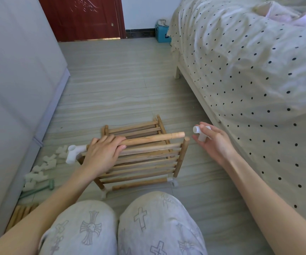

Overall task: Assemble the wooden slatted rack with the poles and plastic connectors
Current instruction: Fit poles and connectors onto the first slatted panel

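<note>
The partly built wooden slatted rack [144, 159] stands on the floor in front of my knees. My left hand [103, 153] grips the top horizontal pole [156, 138] near its left end. A white plastic connector [74, 153] sits on that left end. The pole's right end is bare, next to the top of an upright pole [183, 155]. My right hand [213, 142] holds a second white plastic connector [200, 132] just right of the pole's bare end, not touching it. White connectors also sit at the rack's bottom front corners.
Several loose white connectors [41, 168] and a pale green tool [38, 190] lie on the floor at the left by a grey cabinet [10, 89]. Spare wooden poles [21, 214] lie near my left knee. A bed with a polka-dot cover [259, 80] runs along the right.
</note>
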Tool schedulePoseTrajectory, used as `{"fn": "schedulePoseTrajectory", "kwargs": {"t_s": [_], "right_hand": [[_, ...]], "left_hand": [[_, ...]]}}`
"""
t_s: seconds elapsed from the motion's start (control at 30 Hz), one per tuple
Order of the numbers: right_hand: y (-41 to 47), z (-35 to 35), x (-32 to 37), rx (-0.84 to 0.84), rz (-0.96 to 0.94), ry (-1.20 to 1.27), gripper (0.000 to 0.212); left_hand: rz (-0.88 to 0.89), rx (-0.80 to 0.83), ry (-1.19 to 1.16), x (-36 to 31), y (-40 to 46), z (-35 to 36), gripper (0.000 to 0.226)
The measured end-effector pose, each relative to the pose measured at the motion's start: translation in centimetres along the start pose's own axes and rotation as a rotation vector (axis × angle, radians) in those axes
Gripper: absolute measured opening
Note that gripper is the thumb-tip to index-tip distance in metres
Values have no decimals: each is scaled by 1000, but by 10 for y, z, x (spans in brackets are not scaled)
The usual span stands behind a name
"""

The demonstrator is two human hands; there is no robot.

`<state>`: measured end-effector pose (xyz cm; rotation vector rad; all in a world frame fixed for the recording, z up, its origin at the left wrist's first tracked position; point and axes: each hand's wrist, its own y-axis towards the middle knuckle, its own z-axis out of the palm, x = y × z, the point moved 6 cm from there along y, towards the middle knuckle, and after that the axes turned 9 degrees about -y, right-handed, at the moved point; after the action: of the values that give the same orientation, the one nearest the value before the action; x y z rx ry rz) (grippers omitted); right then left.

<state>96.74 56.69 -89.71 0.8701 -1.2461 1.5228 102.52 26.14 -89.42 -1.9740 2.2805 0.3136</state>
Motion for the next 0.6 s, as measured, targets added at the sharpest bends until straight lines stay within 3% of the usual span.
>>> {"fn": "schedulePoseTrajectory", "kwargs": {"t_s": [0.13, 0.2, 0.3, 0.43, 0.6], "right_hand": [[-1, 1, -3, 22, -15, 0, 10], [0, 0, -5, 3, -29, 14, 16], [-1, -4, -8, -63, -37, -229, 27], [-2, -2, -6, -97, -77, -255, 23], [-1, 0, 3, -129, -178, -541, 29]], "left_hand": [[7, -4, -19, -1, 0, -1, 48], [4, -5, -23, -2, 0, -1, 41], [5, -13, -28, -3, -1, -2, 37], [1, 0, -31, -3, -1, -2, 38], [4, -11, -32, -3, -1, -3, 38]]}}
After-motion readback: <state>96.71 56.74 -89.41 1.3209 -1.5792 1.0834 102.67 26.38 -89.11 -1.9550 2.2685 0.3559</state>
